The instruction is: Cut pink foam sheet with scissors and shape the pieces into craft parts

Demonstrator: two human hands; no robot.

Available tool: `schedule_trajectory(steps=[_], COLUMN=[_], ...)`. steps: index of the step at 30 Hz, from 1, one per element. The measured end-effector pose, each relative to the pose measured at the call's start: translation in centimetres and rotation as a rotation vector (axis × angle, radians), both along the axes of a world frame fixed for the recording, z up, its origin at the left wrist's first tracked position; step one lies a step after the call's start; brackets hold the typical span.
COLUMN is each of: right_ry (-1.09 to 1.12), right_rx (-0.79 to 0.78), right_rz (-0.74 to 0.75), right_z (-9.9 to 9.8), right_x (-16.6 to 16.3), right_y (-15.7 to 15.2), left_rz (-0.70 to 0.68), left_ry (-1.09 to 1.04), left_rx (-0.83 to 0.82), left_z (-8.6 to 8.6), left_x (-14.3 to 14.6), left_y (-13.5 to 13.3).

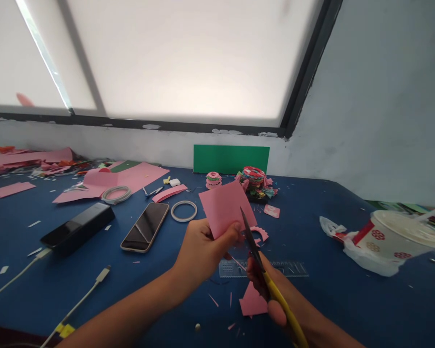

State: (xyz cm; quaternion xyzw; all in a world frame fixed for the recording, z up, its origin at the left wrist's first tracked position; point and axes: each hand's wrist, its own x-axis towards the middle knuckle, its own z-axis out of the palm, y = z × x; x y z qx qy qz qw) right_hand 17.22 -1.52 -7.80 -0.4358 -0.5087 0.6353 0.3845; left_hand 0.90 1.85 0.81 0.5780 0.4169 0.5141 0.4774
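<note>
My left hand [206,246] pinches a piece of pink paper [224,205] by its lower edge, thumb in front, and holds it up above the table. In my right hand [271,285] is a pair of scissors [266,278] with yellow handles, pointing up and left. The blades lie at the right side of the paper; whether they touch it I cannot tell. Below the hands are a clear ruler [286,268], a pink paper scrap [253,300] and thin pink slivers. Behind the paper lies a curved pink cutting [260,234].
Left of my hands are a phone [146,227], a tape roll [183,211], a black power bank [78,224] and a white cable [90,290]. At the back are pink sheets [141,180], a green board [230,158] and layered paper shapes [255,181]. A lidded cup [387,237] stands right.
</note>
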Motion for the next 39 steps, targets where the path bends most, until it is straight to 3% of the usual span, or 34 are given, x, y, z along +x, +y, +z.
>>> schedule_trajectory(steps=[7, 17, 23, 28, 32, 39], right_ry=[0.006, 0.116, 0.136, 0.117, 0.015, -0.012], right_rx=[-0.07, -0.329, -0.329, -0.37, -0.391, -0.367], right_rz=[-0.02, -0.306, -0.245, -0.315, -0.204, -0.169], right_z=[0.4, 1.6, -0.6, 0.5, 1.6, 0.3], right_x=[-0.5, -1.9, -1.6, -2.1, -2.2, -1.7], right_y=[0.1, 0.2, 1.1, 0.7, 0.2, 0.6], left_rz=[-0.005, -0.021, -0.012, -0.023, -0.042, -0.072], left_ry=[0.0, 0.002, 0.014, 0.007, -0.001, 0.021], left_rx=[0.004, 0.006, 0.0, -0.001, -0.001, 0.011], left_z=[-0.2, -0.3, -0.4, -0.5, -0.6, -0.4], left_x=[0.0, 0.1, 0.1, 0.1, 0.0, -0.1], left_y=[-0.1, -0.1, -0.1, -0.2, -0.2, -0.2])
